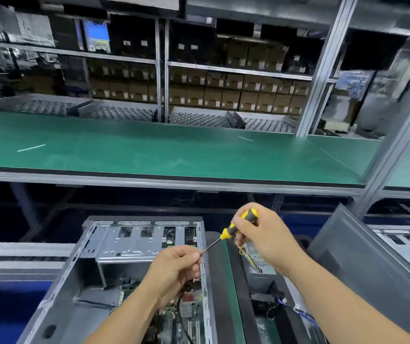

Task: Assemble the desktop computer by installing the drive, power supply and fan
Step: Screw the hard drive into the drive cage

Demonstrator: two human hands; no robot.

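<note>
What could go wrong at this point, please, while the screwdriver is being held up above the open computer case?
1. The left hand pinches at the tip of the screwdriver; whatever it holds there is too small to see, and could drop onto the circuit board inside the open case.
2. The right hand grips the handle with the shaft aimed at the left fingers; a slip might jab them.

An open grey sheet-metal desktop computer case (114,266) is lying on its side, green motherboard (189,316) showing inside. A grey perforated-metal power supply box (257,264), yellow wires trailing, is sitting just beside it to the right.
</note>
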